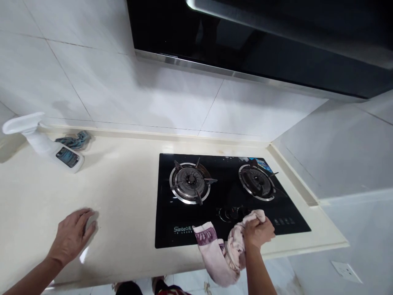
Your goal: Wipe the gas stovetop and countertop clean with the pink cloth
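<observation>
My right hand (259,233) is closed on a pink towel (218,258) with a purple patterned band. Bunched by the control knobs (231,214), the towel drapes over the front edge of the black gas stove (215,234) and hangs below the counter. Part of the knobs is hidden by the cloth and hand. To the left, my left hand (72,234) rests on the cream countertop (123,205), fingers stretched out and holding nothing. Two burners sit on the stove, a left burner (190,181) and a right burner (257,181), each with a dark pan support.
A white spray bottle (43,141) stands or leans at the counter's left, with a crumpled blue-grey cloth (75,141) behind it. Above hangs a black range hood (260,53). Tiled walls close in the back and right. A wall socket (346,271) is at lower right.
</observation>
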The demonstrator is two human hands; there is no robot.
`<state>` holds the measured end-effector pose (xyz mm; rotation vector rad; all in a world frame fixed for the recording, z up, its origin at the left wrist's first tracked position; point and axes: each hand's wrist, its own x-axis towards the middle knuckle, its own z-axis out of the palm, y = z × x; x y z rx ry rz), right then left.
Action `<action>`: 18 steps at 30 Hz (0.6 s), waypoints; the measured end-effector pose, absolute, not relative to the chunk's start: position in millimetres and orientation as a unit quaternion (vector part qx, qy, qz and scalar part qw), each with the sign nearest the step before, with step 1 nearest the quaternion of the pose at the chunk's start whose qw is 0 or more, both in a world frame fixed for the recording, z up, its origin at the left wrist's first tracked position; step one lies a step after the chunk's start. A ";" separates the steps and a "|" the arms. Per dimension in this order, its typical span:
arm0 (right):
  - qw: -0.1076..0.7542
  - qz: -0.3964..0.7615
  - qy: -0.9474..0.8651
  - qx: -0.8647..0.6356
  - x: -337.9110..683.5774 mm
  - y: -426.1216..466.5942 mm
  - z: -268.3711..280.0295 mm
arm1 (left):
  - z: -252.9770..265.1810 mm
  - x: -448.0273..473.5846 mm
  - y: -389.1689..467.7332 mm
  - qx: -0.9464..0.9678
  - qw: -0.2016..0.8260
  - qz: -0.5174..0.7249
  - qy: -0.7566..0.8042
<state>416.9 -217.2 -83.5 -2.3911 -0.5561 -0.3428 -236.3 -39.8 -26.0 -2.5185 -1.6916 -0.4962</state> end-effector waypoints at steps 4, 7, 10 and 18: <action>0.305 -0.134 -0.155 -0.930 403.5 -227.9 -87.7 | -29.2 -238.9 -38.8 -0.828 0.050 -0.155 -0.537; 0.296 -0.121 -0.220 -0.922 391.5 -232.2 -89.0 | -32.6 -241.6 -37.7 -0.832 0.063 -0.155 -0.529; 0.326 -0.085 -0.348 -0.875 382.8 -230.4 -84.4 | -34.0 -242.2 -36.9 -0.835 0.067 -0.160 -0.522; 0.320 -0.011 -0.470 -0.822 404.4 -209.5 -52.1 | -28.7 -237.7 -36.8 -0.830 0.072 -0.152 -0.531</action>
